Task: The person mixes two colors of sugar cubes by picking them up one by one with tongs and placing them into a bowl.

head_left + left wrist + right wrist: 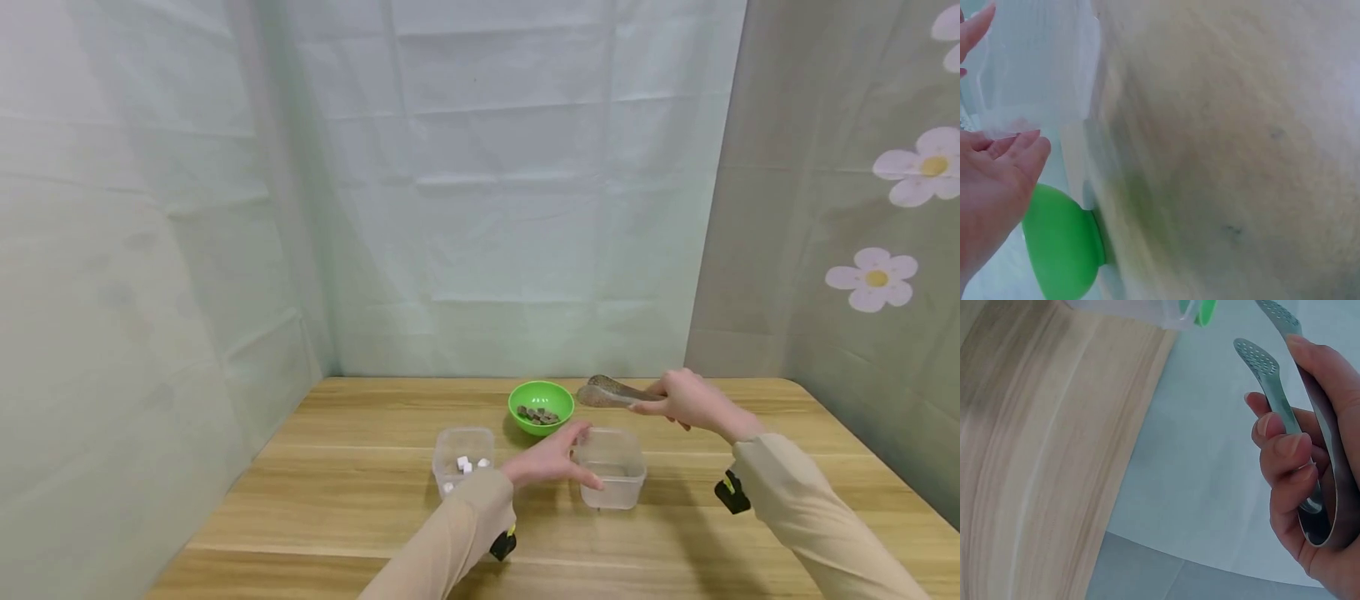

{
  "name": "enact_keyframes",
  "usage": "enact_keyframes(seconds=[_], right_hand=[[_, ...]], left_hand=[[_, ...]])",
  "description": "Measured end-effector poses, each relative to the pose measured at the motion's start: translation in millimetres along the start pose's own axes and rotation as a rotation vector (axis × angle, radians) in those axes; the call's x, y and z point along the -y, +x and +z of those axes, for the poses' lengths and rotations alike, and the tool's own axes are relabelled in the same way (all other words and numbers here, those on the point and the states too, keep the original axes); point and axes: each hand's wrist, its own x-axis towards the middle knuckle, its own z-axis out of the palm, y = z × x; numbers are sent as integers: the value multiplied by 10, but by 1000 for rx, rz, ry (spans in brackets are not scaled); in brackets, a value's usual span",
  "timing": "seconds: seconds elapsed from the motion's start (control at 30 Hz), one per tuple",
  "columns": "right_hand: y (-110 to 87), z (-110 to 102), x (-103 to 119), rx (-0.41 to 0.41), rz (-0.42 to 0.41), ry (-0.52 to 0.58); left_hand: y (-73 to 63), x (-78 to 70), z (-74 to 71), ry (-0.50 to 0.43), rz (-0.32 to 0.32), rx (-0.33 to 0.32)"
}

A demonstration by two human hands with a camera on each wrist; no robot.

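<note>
A right hand (pixel 693 402) grips slim metal tongs (pixel 1327 437), perforated tips (pixel 1257 357) parted; the left hand (pixel 549 458) clasps a translucent, rounded-square tub (pixel 611 493).

pale curtains (pixel 510 192) surround a wooden table (pixel 337 483), white flowers (pixel 876 280) decorating one side.

Seemingly a curtained-off indoor nook, pale hanging drapes (pixel 510 208), wooden tabletop (pixel 345 467)

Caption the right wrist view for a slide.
Right hand gripping metal tongs, their perforated tips apart, with a wooden tabletop at frame left.
</note>
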Motion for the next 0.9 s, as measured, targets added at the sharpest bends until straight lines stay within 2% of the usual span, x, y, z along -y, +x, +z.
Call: enact_keyframes(seconds=[0.3,0.47,0.63,0.8,0.9], right_hand=[[-27,53,-45,-1,9,18],[-38,40,-29,-10,-3,13],[-41,27,-30,-19,1,17],[-37,27,-43,-27,12,23],[-30,36,-30,-26,16,36]], left_hand=[[-9,-29,-15,9,-43,3],[-33,-49,-80,-16,-66,-12],[-62,-70,-222,-12,-42,-18],[-142,-119,-428,12,7,-28],[-198,-137,-561,-10,22,-42]])
